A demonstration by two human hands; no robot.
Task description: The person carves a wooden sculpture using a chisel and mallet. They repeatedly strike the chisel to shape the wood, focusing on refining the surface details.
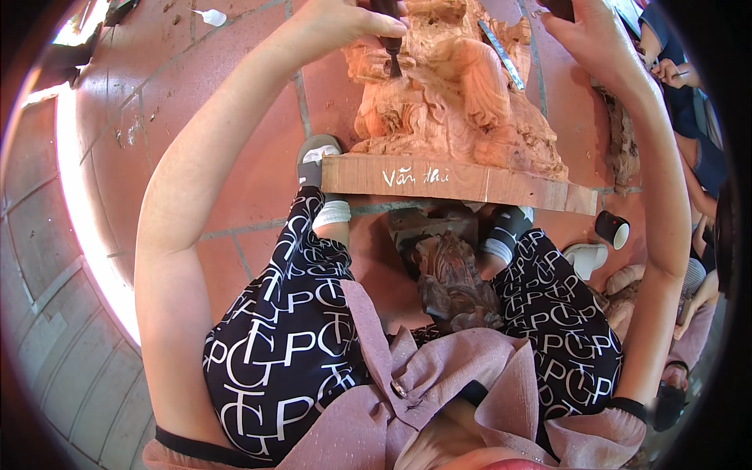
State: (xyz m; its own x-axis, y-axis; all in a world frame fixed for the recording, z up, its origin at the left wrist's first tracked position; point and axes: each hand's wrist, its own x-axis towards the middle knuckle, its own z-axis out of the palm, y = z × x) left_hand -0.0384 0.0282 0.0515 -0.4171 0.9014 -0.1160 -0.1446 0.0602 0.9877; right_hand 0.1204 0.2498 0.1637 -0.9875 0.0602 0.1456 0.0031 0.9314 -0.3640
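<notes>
A large carving of orange-brown wood (454, 102), with deep folds and figures, stands on a thick flat wooden base (462, 180) in front of me. My left hand (356, 25) grips a dark-handled chisel (389, 35) at the upper edge. The tool points down, its flared tip over the carving's left part; I cannot tell if it touches. My right hand (576, 31) is closed at the upper right, apart from the carving, around a dark object (558, 8) mostly cut off by the frame. A slim blue patterned strip (501, 55) leans on the carving's right side.
A dark carved wooden piece (454, 278) sits between my legs. Near my right foot are a dark cup (611, 229) and pale shoes (585, 258). Rough wood (621, 141) lies beyond. A white bottle (211, 16) rests on the tiles, far left. Other people (689, 149) crowd the right edge.
</notes>
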